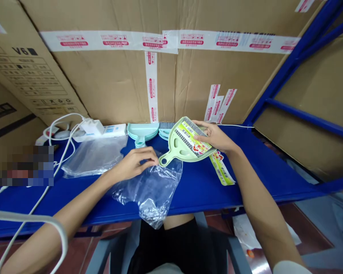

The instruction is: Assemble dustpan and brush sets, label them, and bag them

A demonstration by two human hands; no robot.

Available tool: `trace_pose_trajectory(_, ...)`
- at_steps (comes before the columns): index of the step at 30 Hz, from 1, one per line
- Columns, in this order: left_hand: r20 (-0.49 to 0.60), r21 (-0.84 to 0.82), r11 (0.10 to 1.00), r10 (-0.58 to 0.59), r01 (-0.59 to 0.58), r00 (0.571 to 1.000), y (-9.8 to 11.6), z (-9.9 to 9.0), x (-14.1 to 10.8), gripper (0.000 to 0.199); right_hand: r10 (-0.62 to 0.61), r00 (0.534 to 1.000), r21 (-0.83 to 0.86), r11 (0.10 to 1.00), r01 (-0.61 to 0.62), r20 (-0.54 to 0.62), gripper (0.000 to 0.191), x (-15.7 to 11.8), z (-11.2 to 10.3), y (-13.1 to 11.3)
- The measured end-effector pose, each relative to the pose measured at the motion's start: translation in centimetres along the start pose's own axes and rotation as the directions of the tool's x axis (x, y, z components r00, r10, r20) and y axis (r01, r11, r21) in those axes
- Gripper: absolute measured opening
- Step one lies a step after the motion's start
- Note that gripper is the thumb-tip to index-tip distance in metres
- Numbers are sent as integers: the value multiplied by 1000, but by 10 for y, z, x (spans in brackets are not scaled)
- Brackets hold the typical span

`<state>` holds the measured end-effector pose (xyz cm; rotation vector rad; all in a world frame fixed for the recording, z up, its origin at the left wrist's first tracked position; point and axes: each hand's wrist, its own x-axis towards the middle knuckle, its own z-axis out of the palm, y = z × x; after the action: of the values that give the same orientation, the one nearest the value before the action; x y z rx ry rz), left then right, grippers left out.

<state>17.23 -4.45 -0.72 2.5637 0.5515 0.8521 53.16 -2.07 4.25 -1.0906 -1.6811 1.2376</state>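
Note:
My right hand point(217, 137) grips a light green dustpan point(180, 146) by its wide end. A small grey-bristled brush lies nested in the pan, along with a yellow-green printed card point(193, 137). The pan's ring handle points left, close to the fingertips of my left hand point(138, 163). Those fingers are pinched together on a clear plastic bag point(156, 190), which drapes over the table's front edge; the exact grip is partly hidden. Beneath my right wrist lies a similar loose printed card point(223, 169).
Stacked pale blue dustpans point(143, 131) and brushes point(166, 129) stand behind. A pile of clear bags point(95, 156) lies left, by a white power strip point(114, 130) and cables point(63, 156). Cardboard boxes point(114, 83) wall the back of the blue table point(263, 163); a blue metal frame point(286, 72) rises right.

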Motion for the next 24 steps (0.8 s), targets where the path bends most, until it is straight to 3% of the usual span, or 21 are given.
trace_pose_trajectory(5, -56, 41, 996, 80, -77, 995, 11, 9, 6, 11, 87, 990, -2, 996, -87, 111, 99, 1, 18, 1)
trace_pose_trajectory(11, -58, 78, 996, 45, -40, 997, 12, 15, 4, 13, 143, 979, 98, 983, -158, 143, 94, 4, 47, 11)
trace_pose_trajectory(17, -97, 112, 994, 27, -16, 995, 12, 16, 3, 13, 205, 944, 144, 958, -247, 259, 90, -3, 81, 17)
trace_pose_trajectory(24, -50, 118, 991, 71, -65, 996, 15, 13, 5, 14, 179, 965, 214, 952, -219, 192, 91, -13, 123, 25)
